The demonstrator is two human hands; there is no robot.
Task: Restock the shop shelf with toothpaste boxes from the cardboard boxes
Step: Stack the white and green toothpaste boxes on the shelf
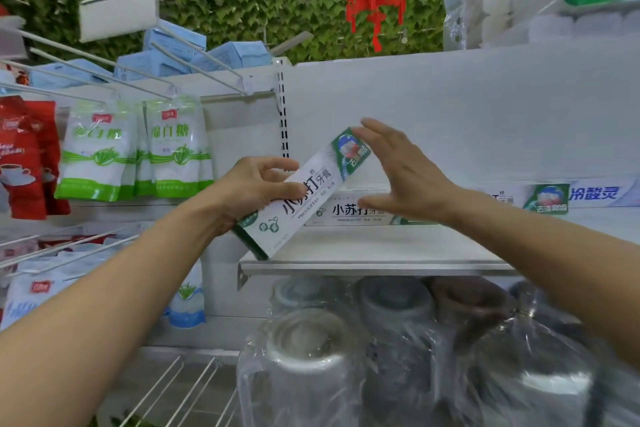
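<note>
Toothpaste box [311, 184] hangs tilted over the front left corner of the shelf [381, 250], its lower end dipping past the front edge and its upper end leaning in toward the back panel. The left hand [256, 191] holds the lower half in a firm grip, thumb across the printed face and fingers curled round behind. The right hand [405, 180] is spread wide with straight fingers just beside the upper end; whether its fingertips touch the carton cannot be told. A stocked box [353, 211] already lies flat along the back of the shelf near the left end, and a second one [540, 199] lies farther toward the right end. The step in hand looks like placing, and doing it well probably means levelling the carton first: the right hand should take the upper end while the left lifts the lower end clear of the front edge, so no corner snags there. The box should then go down parallel to the front edge, printed face outward, snug against the stocked box, and both hands should let go only once it rests flat. A slip would likely drop it among the wrapped pots [311, 340] below. Sugar bags [173, 146] hang left of the shelf.
</note>
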